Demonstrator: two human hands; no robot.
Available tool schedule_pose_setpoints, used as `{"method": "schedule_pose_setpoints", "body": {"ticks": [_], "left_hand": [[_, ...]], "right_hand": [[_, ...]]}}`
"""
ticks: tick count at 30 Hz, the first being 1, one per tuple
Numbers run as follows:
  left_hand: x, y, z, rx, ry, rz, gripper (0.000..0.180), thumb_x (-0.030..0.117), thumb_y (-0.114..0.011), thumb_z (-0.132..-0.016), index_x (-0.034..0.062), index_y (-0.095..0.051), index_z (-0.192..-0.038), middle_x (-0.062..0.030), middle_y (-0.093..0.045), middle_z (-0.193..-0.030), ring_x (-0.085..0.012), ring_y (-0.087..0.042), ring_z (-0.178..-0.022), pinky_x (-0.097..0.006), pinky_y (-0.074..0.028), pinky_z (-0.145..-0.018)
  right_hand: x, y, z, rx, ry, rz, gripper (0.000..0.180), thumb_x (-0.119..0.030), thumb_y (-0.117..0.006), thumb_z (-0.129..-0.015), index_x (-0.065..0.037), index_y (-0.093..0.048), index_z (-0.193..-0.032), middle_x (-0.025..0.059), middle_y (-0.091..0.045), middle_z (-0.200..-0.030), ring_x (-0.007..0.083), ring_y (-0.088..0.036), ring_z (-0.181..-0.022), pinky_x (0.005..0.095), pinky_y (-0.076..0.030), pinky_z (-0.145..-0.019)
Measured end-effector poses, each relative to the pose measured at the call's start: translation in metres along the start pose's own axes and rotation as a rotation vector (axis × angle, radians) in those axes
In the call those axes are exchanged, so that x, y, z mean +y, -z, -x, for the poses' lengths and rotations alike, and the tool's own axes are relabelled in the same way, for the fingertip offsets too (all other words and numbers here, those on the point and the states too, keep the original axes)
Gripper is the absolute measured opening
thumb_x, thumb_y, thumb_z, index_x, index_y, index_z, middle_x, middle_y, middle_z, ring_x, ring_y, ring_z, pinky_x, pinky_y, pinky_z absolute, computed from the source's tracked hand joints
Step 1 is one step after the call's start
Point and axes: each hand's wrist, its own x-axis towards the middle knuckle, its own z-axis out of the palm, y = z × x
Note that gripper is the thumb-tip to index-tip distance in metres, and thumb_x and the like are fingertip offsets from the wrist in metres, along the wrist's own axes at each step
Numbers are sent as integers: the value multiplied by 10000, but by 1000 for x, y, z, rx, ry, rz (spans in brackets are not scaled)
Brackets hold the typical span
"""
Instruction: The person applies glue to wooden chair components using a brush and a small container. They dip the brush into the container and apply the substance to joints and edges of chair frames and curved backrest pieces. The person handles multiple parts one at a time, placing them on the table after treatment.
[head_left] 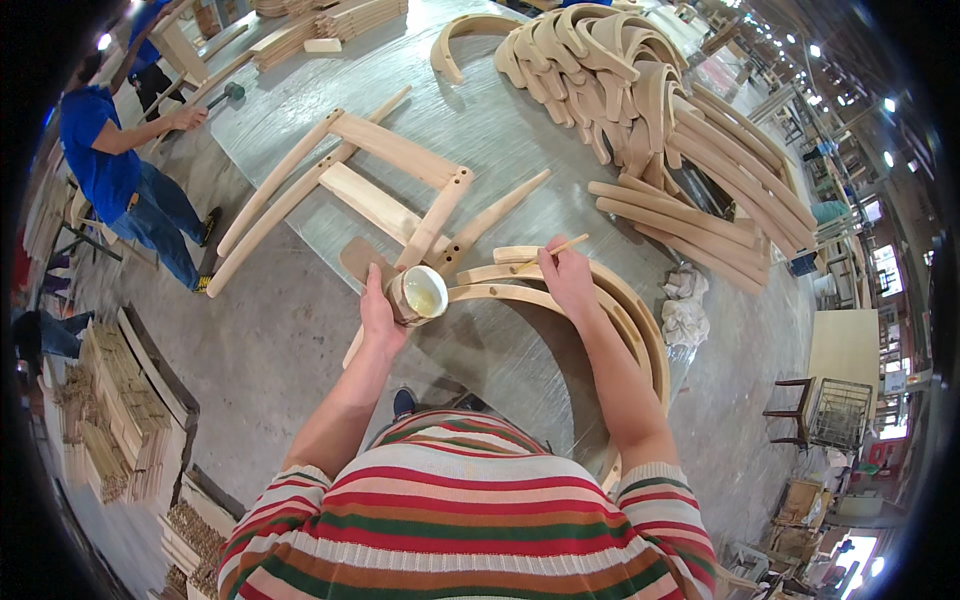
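My left hand (380, 320) is wrapped round a small white-rimmed cup (425, 292), tilted so its pale yellowish, glue-like contents show. Between the fingers of my right hand (568, 282) is a thin wooden stick (576, 242), pinched and slanting up to the right. Right below that hand lie several curved wooden pieces (655, 345), bent like hoops, their ends near the stick's lower tip. Beyond the cup rests a wooden chair frame (395, 148) with dark holes at its joints. A flat brownish piece (362, 262) sits beside the cup, partly hidden by it.
Curved wooden parts are heaped (590, 60) at the table's far right, beside long slats (745, 185). A crumpled white bundle (685, 305) lies right of the hoops. At left, a person in blue (95, 130) holds a mallet (232, 92). Stacked wood (115, 420) stands lower left.
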Motion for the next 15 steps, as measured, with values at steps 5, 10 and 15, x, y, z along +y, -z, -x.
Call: {"method": "schedule_pose_setpoints", "body": {"ticks": [5,10,15], "left_hand": [[4,3,2,-12,6,28,409,403,-368,-969,87,-385,-1227,-105,-551,-1103,-239,-589,-987,-425,-512,-844],[1,4,1,-12,-25,16,405,401,-375,-968,86,-395,-1222,-105,-549,-1101,-230,-584,-988,-411,-507,-851],[-9,8,-2,-31,-30,-4,403,397,-392,-964,89,-398,-1223,-100,-570,-1067,-219,-585,-982,-381,-504,-840]], "right_hand": [[-7,-5,-4,-11,-8,-93,182,-172,-553,-877,-5,-515,-815,158,-526,-589,285,-546,-554,377,-413,-543],[-12,-1,-3,-39,61,-4,183,-168,-542,-878,-3,-501,-811,191,-542,-649,355,-552,-628,421,-424,-584],[-15,-2,-3,-78,55,9,171,-171,-521,-877,-15,-474,-825,209,-566,-737,405,-560,-742,473,-436,-645]]}}
